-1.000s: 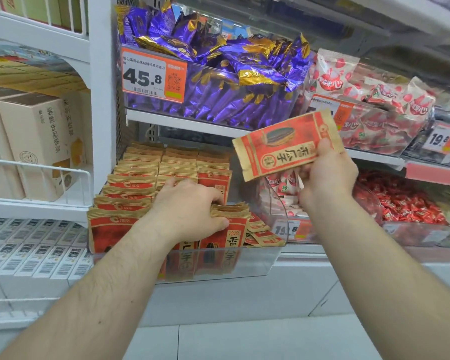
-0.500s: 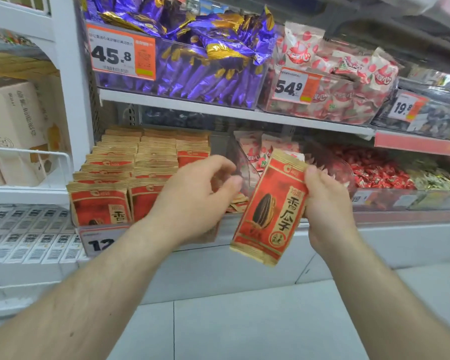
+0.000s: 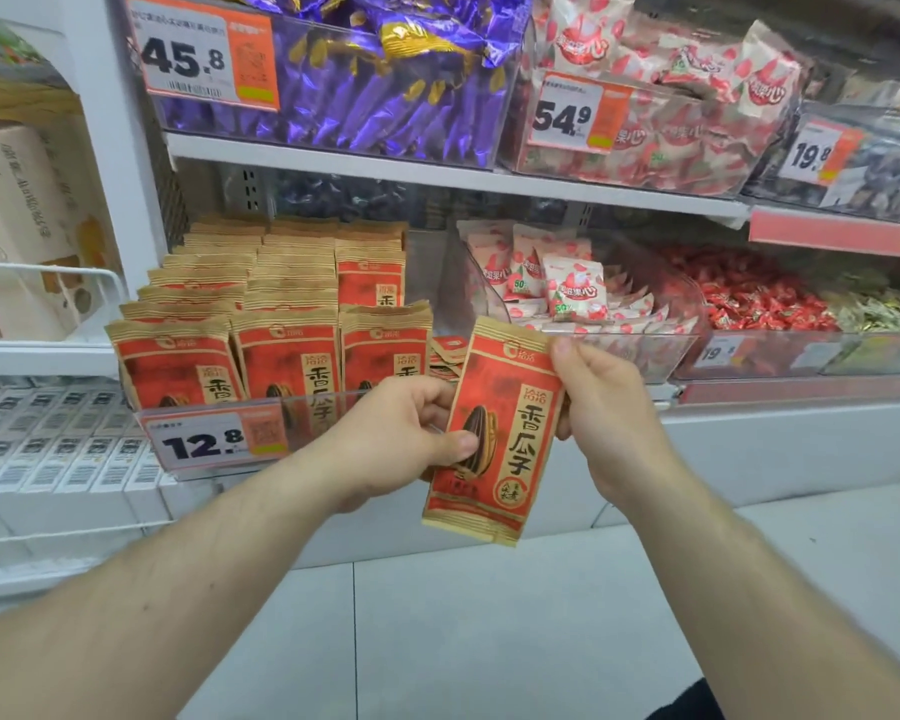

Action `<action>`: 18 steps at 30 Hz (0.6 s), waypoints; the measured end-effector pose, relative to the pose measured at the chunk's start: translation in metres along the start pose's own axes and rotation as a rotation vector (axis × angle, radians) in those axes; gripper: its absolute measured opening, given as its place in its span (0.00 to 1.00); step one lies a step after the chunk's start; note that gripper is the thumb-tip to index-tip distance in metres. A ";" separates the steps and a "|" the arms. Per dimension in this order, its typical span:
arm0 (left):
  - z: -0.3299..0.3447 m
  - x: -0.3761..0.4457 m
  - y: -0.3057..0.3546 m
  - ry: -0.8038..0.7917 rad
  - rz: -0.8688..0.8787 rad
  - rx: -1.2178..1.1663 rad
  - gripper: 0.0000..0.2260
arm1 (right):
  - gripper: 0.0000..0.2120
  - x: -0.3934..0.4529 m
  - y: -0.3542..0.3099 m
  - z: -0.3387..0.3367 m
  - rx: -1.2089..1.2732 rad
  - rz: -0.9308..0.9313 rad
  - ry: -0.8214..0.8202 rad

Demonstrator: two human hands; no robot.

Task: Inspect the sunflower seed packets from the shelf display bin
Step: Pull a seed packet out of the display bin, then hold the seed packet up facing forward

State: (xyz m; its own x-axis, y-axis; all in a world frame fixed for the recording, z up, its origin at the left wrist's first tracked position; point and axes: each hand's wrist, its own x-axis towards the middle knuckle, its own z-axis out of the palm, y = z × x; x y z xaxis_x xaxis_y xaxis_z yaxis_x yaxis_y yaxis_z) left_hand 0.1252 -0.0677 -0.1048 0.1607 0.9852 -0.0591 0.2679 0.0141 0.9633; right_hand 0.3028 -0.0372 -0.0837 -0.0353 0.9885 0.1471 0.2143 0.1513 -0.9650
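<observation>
While both hands meet in front of the lower shelf, the scene runs so:
shelf (image 3: pixel 437 176): white, two tiers, spanning the upper half from 9 to 3 o'clock
upper bins: purple wrapped sweets (image 3: pixel 385 80) at 12 o'clock, tagged 45.8; red-and-white packs (image 3: pixel 697 96) at 1 o'clock, tagged 54.9
display bin (image 3: pixel 219 407): clear-fronted, at 9 o'clock of centre, tagged 12.8, filled with upright rows of sunflower seed packets (image 3: pixel 281 356)
left hand (image 3: pixel 391 439): at centre, thumb laid on the held packet's left edge over the seed picture, fingers curled behind it, pinching it
right hand (image 3: pixel 609 418): at 3 o'clock of the left hand, pinching the packet's upper right edge between thumb and fingers
held packet (image 3: pixel 505 433): red and tan, upright, tilted slightly clockwise, front facing the camera, in front of the bin's right end
price tag (image 3: pixel 204 441): on the bin front, at 9 o'clock of the left hand
</observation>
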 end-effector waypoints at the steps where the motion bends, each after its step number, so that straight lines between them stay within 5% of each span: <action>1: 0.001 0.001 -0.002 0.014 -0.004 -0.008 0.08 | 0.21 0.001 0.004 0.000 -0.027 -0.011 0.009; 18: 0.012 0.005 -0.005 0.080 0.040 -0.116 0.08 | 0.19 -0.005 0.011 -0.009 -0.074 -0.031 -0.071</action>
State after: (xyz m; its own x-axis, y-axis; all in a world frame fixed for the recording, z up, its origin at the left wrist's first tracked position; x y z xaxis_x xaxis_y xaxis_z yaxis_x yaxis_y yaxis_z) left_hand 0.1357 -0.0653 -0.1125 0.0911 0.9958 -0.0036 0.1509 -0.0103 0.9885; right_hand 0.3144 -0.0406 -0.0932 -0.1116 0.9810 0.1586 0.2832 0.1844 -0.9412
